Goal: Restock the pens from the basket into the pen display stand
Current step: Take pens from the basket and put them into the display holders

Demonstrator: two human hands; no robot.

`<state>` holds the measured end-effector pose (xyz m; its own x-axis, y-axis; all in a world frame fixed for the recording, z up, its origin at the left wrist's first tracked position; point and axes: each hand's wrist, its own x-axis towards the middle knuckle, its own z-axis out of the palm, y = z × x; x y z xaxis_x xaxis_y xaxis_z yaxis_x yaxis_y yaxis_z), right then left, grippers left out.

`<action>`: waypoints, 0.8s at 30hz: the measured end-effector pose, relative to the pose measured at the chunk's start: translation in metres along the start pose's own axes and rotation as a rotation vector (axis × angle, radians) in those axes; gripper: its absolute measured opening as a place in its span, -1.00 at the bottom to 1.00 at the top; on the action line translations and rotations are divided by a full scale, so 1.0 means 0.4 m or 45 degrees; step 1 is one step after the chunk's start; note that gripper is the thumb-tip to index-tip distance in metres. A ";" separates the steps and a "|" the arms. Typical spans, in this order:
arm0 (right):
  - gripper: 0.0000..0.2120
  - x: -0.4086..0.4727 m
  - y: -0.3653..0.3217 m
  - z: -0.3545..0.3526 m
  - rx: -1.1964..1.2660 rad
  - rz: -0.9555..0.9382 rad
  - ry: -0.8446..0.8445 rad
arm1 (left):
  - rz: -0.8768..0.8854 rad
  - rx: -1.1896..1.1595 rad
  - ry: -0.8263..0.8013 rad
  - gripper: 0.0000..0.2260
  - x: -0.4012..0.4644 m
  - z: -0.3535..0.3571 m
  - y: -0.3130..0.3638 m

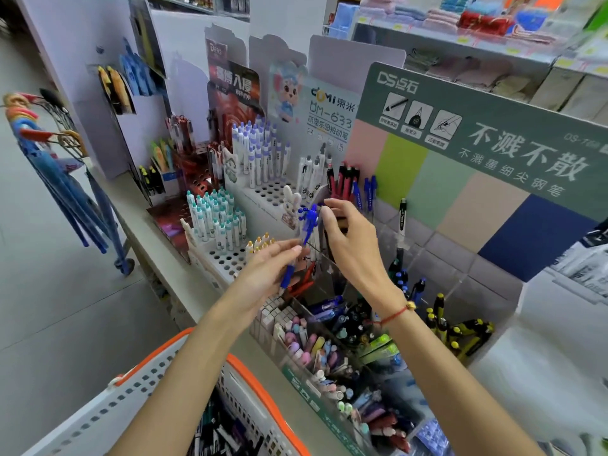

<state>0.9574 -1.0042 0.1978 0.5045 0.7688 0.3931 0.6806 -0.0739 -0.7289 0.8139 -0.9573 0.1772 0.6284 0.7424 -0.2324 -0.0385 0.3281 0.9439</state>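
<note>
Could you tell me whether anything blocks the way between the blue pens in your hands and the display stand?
Nothing visible does. The left hand and right hand hold the blue pens just above the clear display stand, with only open air beneath.

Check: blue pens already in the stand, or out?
Out. The blue pens are held in the air by the left hand, right hand at their tops.
</note>
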 end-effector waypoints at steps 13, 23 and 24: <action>-0.79 0.030 0.010 -0.248 0.305 -0.186 0.841 | 0.538 1.003 0.003 -0.61 0.089 0.155 0.029; -0.85 0.109 0.063 -0.184 -0.251 -0.370 0.460 | 0.804 1.808 0.100 -0.36 0.168 0.169 0.042; -0.86 0.113 0.069 -0.181 -0.298 -0.340 0.394 | 0.796 1.834 0.094 -0.35 0.166 0.168 0.044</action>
<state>1.0375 -1.0175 0.2360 0.4060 0.5575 0.7241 0.8916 -0.0679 -0.4477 0.9071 -0.9414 0.1942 0.7576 0.5820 0.2955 0.5036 -0.8092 0.3028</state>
